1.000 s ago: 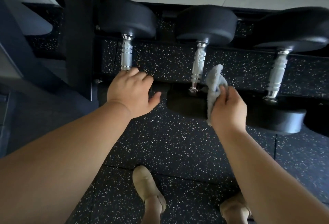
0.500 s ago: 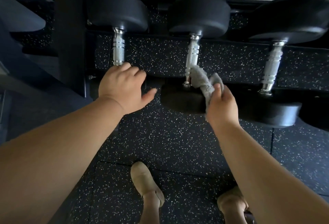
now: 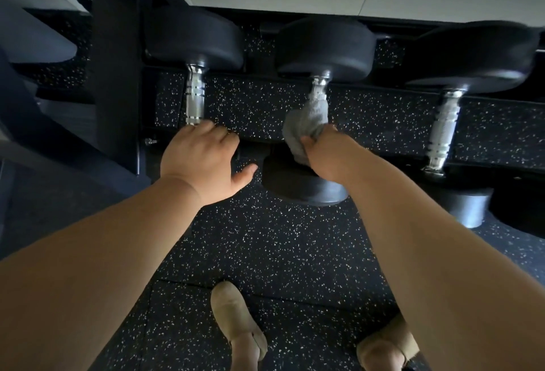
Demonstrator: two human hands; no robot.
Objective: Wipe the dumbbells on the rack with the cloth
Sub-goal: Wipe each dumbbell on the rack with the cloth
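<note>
Cloth (image 3: 306,123) on middle dumbbell (image 3: 320,87), between two others.

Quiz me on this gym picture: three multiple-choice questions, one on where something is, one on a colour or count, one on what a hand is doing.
1. The cloth is on which dumbbell handle?
A. left
B. middle
C. right

2. How many metal handles show?
A. three
B. five
C. one

3. The left hand is
A. holding the cloth
B. lifting a dumbbell
C. resting open on the left dumbbell's near end

Answers: 1 B, the right hand wraps the cloth around the middle handle. 2 A, left handle, middle, right handle. 3 C, its fingers lie spread, gripping nothing.
</note>
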